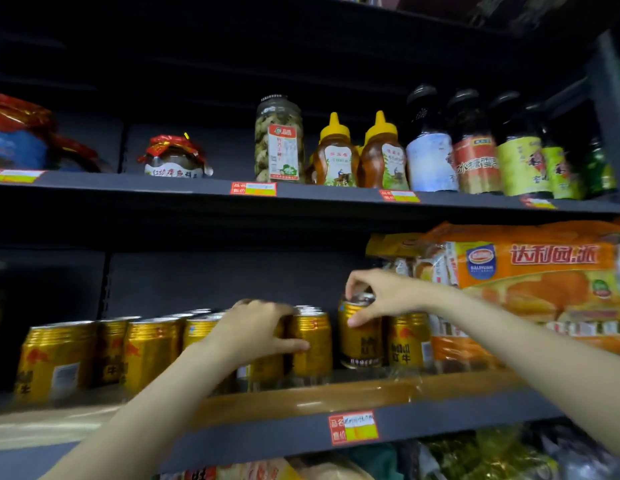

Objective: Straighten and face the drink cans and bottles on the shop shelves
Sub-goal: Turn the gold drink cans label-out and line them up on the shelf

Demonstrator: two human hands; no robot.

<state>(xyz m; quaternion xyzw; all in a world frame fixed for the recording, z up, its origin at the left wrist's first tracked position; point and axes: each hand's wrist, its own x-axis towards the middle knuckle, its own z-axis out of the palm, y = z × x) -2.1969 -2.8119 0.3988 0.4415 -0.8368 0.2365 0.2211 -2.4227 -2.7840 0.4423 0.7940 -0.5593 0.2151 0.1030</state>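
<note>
Two hands at work on the middle shelf (pixel 440 427): my right hand (pixel 381 295) pinches a lifted gold energy-drink can (pixel 361 341) by its rim, my left hand (pixel 256 327) curls around its neighbour can (pixel 313 344); I should turn both labels outward, then set them flush.

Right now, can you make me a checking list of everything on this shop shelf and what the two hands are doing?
Surface: dark metal shelf with a red and yellow price tag.
Job's things: gold metal drink cans in a row.
Clutter: orange bag of cakes to the right; yellow-capped honey bottles, glass jars and dark bottles above.
Hands: left hand grips one gold can; right hand pinches the top of the neighbouring gold can.
Cables: nothing seen.
Surroundings: packets on the shelf below, blurred.
</note>
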